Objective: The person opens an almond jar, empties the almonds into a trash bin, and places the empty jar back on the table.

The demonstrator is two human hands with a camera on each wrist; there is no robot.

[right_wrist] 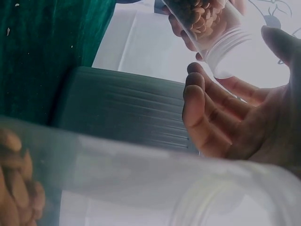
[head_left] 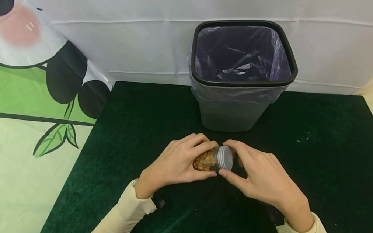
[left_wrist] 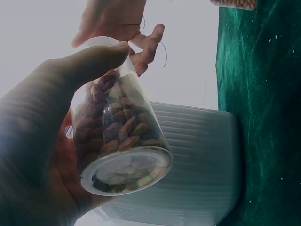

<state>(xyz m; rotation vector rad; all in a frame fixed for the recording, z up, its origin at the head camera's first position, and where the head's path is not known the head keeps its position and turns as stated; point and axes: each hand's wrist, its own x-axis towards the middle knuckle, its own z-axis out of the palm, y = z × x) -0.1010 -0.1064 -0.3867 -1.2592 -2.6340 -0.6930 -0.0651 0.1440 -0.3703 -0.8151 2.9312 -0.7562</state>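
Note:
My left hand grips a clear plastic jar of brown nuts, its fingers and thumb wrapped round the side. The jar is tilted, with its pale screw lid towards the right and its base facing the left wrist camera. My right hand is at the lid, with thumb and forefinger on opposite sides of the rim. Its other fingers curl loosely, away from the jar. How firmly the lid is pinched is hard to see.
A lined waste bin stands behind the hands on the dark green cloth. Close to the right wrist camera is another clear container with nuts, blurred. Small crumbs dot the cloth. A white sheet hangs behind.

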